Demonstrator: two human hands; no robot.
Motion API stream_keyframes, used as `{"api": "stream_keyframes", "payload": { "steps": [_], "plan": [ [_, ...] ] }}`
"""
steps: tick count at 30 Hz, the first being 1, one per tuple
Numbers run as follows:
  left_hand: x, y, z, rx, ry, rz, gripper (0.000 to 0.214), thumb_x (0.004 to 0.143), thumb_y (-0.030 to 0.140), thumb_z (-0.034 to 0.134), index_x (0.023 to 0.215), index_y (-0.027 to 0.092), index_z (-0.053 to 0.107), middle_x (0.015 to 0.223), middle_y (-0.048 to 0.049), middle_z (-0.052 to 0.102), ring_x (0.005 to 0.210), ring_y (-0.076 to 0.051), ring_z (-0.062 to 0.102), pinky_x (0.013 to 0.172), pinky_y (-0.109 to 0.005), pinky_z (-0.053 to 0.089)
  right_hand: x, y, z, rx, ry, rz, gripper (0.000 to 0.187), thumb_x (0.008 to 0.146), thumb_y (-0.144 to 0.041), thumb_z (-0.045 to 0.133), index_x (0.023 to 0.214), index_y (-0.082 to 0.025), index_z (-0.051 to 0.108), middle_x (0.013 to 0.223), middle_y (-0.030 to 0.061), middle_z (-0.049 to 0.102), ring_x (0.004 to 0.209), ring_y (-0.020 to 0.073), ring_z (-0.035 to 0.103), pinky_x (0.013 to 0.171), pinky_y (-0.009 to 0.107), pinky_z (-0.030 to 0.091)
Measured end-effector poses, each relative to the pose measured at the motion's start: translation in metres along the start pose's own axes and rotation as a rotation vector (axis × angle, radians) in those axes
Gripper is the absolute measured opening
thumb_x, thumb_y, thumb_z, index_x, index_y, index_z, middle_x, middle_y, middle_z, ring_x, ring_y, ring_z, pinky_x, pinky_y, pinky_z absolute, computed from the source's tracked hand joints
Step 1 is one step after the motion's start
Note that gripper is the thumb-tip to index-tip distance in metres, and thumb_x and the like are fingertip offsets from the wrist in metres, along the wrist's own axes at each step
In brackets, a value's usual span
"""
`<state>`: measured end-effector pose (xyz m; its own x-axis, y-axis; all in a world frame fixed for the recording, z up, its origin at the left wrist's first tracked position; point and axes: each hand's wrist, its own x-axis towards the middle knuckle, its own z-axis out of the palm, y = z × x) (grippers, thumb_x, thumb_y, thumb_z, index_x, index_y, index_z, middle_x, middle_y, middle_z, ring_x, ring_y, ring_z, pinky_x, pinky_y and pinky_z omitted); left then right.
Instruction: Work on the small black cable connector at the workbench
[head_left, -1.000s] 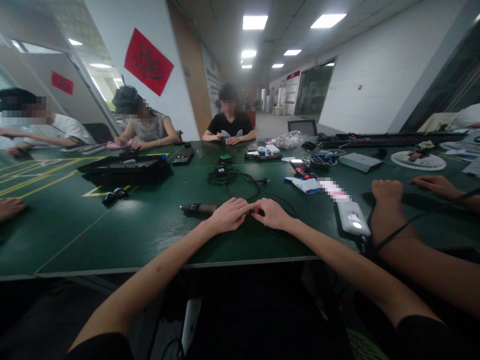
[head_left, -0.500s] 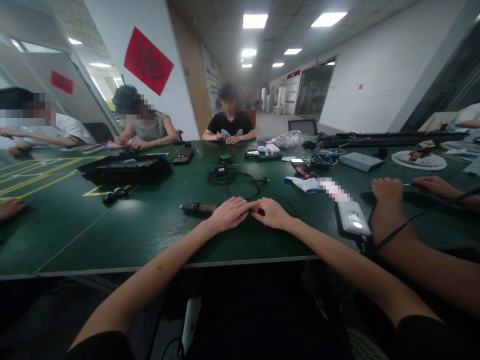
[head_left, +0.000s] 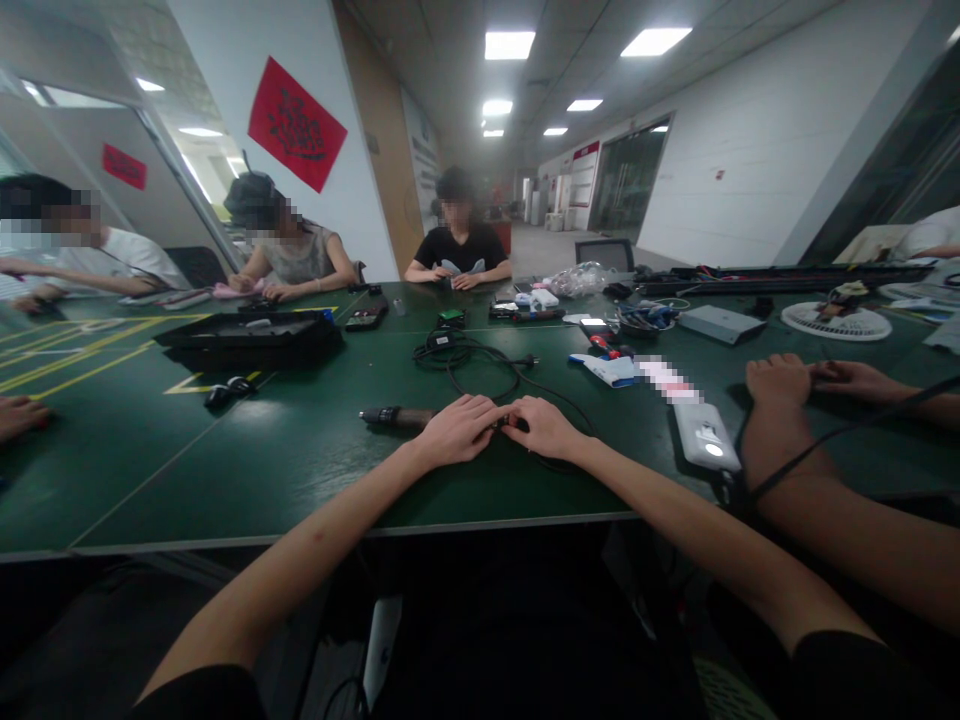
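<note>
A corded electric screwdriver [head_left: 405,417] with a bright metal tip and brownish barrel lies on the table before me, tip pointing left. Over its rear part rests my left hand [head_left: 465,427], fingers closed around the barrel. My right hand [head_left: 541,426] meets it at the tail end, thumb and fingers pinched together there. The fingertips touch or nearly touch, and what lies between them is mostly hidden. Just beyond both hands, a black power cord [head_left: 480,352] is loosely coiled, its plug [head_left: 531,359] lying to the right.
A black tray [head_left: 251,335] stands left, with a small black cable bundle [head_left: 229,392] in front. To the right are a blue-and-white packet [head_left: 606,369] and a white power bank-like box [head_left: 706,437]. A co-worker's hands [head_left: 780,380] work close on my right. Several people sit around the table.
My hands and the screwdriver have stayed in place. At the right, the co-worker's farther hand has moved left, close to the other hand.
</note>
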<state>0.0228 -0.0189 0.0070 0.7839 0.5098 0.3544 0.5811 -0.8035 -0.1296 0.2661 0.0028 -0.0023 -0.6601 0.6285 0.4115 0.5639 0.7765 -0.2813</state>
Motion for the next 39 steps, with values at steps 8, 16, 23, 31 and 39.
{"api": "stream_keyframes", "payload": {
  "steps": [8, 16, 23, 31, 39],
  "plan": [
    [-0.0006, -0.0007, 0.0023, 0.012, 0.011, -0.006, 0.059, 0.104, 0.027, 0.047, 0.161, 0.024, 0.033, 0.122, -0.0098, 0.063, 0.117, -0.026, 0.057, 0.102, -0.041, 0.045, 0.0, 0.0016, 0.0014, -0.003, 0.002, -0.009, 0.017, 0.096, -0.029, 0.071, 0.084, -0.018, 0.067, 0.091, 0.0054, 0.069, 0.089, 0.0203, 0.06, 0.084, 0.033, 0.044],
    [-0.0002, -0.0003, 0.0017, 0.01, 0.008, -0.019, 0.057, 0.105, 0.028, 0.046, 0.16, 0.024, 0.034, 0.12, -0.0094, 0.063, 0.116, -0.025, 0.057, 0.102, -0.041, 0.046, -0.0001, -0.0004, 0.0, -0.004, 0.006, -0.004, 0.019, 0.096, -0.029, 0.072, 0.081, -0.019, 0.066, 0.091, 0.0054, 0.068, 0.089, 0.0206, 0.06, 0.085, 0.033, 0.044],
    [-0.0002, -0.0007, 0.0013, 0.005, 0.006, -0.016, 0.058, 0.104, 0.026, 0.045, 0.161, 0.024, 0.034, 0.119, -0.0091, 0.064, 0.114, -0.025, 0.058, 0.101, -0.041, 0.046, 0.0001, -0.0006, -0.0004, -0.012, -0.006, 0.005, 0.019, 0.096, -0.029, 0.072, 0.081, -0.019, 0.066, 0.091, 0.0054, 0.068, 0.088, 0.0206, 0.06, 0.084, 0.033, 0.044],
    [-0.0007, -0.001, 0.002, 0.006, 0.006, -0.002, 0.061, 0.103, 0.025, 0.048, 0.162, 0.026, 0.032, 0.121, -0.0084, 0.064, 0.116, -0.024, 0.058, 0.102, -0.04, 0.047, 0.0003, -0.0001, 0.0006, -0.016, -0.001, -0.002, 0.014, 0.096, -0.028, 0.071, 0.086, -0.019, 0.067, 0.091, 0.0056, 0.068, 0.088, 0.0206, 0.06, 0.084, 0.033, 0.044],
    [-0.0004, -0.0005, 0.0012, -0.006, 0.002, -0.002, 0.064, 0.1, 0.023, 0.05, 0.162, 0.027, 0.032, 0.126, -0.0094, 0.062, 0.122, -0.026, 0.056, 0.104, -0.042, 0.046, 0.0001, 0.0004, 0.0008, -0.023, 0.001, 0.0, 0.015, 0.096, -0.028, 0.071, 0.085, -0.018, 0.067, 0.091, 0.0056, 0.068, 0.089, 0.0207, 0.06, 0.083, 0.033, 0.044]
  ]
}}
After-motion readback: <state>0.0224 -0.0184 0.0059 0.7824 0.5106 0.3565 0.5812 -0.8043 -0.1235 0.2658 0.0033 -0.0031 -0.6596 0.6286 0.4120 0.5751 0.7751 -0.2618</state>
